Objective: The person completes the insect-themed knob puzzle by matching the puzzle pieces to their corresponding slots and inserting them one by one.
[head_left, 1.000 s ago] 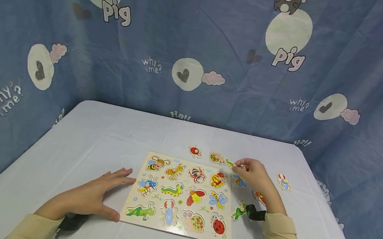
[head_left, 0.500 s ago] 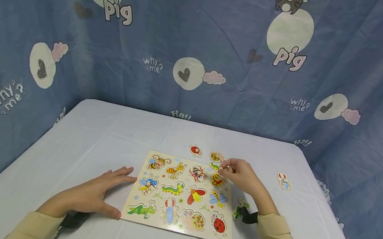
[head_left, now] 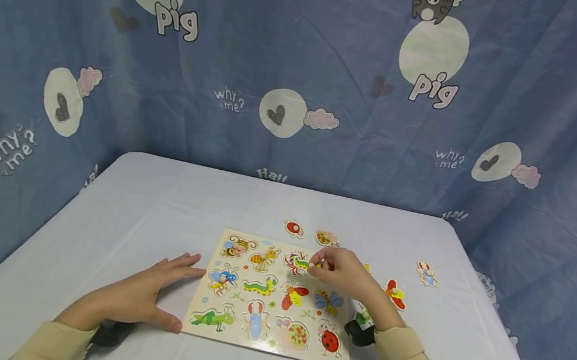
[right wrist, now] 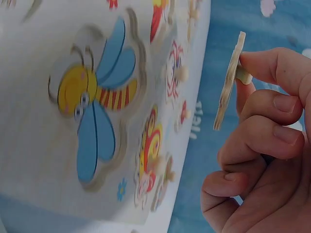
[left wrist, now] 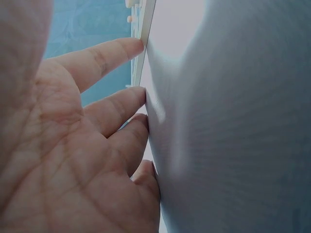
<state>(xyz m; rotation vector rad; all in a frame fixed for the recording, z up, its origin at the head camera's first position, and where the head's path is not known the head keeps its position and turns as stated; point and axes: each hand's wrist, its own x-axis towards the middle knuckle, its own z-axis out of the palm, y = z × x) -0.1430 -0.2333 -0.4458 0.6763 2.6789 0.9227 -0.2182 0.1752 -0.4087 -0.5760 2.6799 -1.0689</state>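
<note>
Puzzle board (head_left: pixel 312 354), one, pale, flat on a white tablecloth (head_left: pixel 174 209), printed with insects in three rows. Caterpillar piece (head_left: pixel 302 263), one, green, held above the board's far row, overlapping the spider piece (right wrist: pixel 171 75) as seen from the head; edge-on and clear of the board in the right wrist view. Right hand (head_left: pixel 347 273): thumb and index finger clamped on the piece's small knob (right wrist: pixel 244 75), the other fingers curled in toward the palm. Left hand (head_left: pixel 142 291): fingers straight and spread apart, fingertips at the board's left edge, thumb by its near left corner, nothing gripped. Seated in the board, with knobs: bee piece (head_left: pixel 235 248), far left corner; mosquito piece (head_left: pixel 223 280), middle row, left; butterfly piece (right wrist: pixel 151 145), far row, right. Loose on the cloth, beyond the board: ladybug piece (head_left: pixel 294 229) and snail piece (head_left: pixel 324 238), side by side. Loose to the right: red-winged piece (head_left: pixel 395 295); beetle piece (head_left: pixel 427 274), farther right; green piece (head_left: pixel 365 317), partly hidden by the right wrist. Behind: blue printed curtain (head_left: pixel 322 160).
</note>
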